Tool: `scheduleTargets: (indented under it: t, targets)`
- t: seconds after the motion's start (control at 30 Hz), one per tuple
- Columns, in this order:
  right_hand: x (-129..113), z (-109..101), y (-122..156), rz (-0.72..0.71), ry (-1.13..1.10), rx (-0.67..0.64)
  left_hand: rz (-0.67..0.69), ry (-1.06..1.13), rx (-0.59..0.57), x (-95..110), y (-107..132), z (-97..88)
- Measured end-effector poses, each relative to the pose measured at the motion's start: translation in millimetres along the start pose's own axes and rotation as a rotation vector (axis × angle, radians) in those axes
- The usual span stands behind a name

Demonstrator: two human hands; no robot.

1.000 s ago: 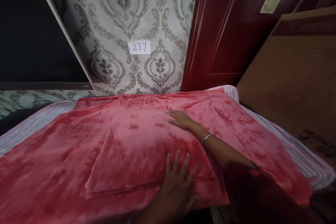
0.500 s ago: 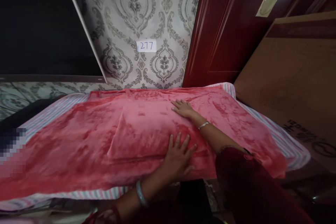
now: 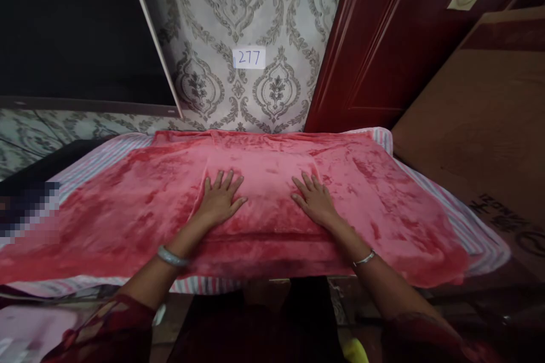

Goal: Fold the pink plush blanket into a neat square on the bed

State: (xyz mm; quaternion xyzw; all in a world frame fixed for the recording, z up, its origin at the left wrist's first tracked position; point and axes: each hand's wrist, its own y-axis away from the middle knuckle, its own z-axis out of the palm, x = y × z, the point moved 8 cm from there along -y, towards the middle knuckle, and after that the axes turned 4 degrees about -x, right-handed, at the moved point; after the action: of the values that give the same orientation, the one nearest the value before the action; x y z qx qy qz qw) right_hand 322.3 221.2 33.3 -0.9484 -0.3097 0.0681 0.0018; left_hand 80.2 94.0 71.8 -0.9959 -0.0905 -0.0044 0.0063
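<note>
A plush pink-red blanket (image 3: 123, 210) is spread over a surface. On its middle lies a folded rectangle of the same plush cloth (image 3: 259, 204), with a fold line along its near edge. My left hand (image 3: 219, 198) lies palm down on the folded cloth's left part, fingers spread. On the right part rests my right hand (image 3: 314, 198), likewise flat with fingers apart. Neither hand grips anything. Beneath the blanket, a striped cloth (image 3: 472, 232) sticks out at the right, left and front edges.
Patterned wallpaper with a paper label reading 277 (image 3: 249, 57) rises behind. A dark screen (image 3: 80, 28) stands at the left. At the right are a dark red door (image 3: 383, 39) and a large cardboard box (image 3: 481, 119).
My left hand has moved left across the folded cloth. My right hand has come nearer to me, from the far edge to its right part. The view has shifted slightly.
</note>
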Motion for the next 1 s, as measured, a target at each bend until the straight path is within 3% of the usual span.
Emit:
scheduleTargets:
  t: [0.17, 0.37, 0.53, 0.73, 0.87, 1.0]
  targets:
    - [1.7, 9.6, 1.4, 0.001, 0.029, 0.038, 0.007, 0.008, 0.035, -1.8, -1.0, 18.6]
    - [2.8, 15.1, 4.5, -0.009, 0.039, 0.058, 0.029, 0.002, 0.073, -3.3, -1.0, 24.3]
    - [3.4, 12.2, 2.9, 0.000, 0.028, 0.060, 0.017, 0.011, 0.054, -0.8, 0.8, 20.6]
    - [7.9, 4.5, 4.4, 0.006, 0.006, 0.000, 0.021, 0.007, -0.006, -0.5, 6.4, 3.3]
    - [11.0, 3.0, 25.9, -0.013, -0.028, 0.042, -0.035, 0.006, 0.011, -20.7, 25.4, -0.6]
    - [13.8, 11.2, 48.3, -0.036, -0.049, 0.106, -0.052, 0.076, 0.044, -47.1, 41.7, 18.1]
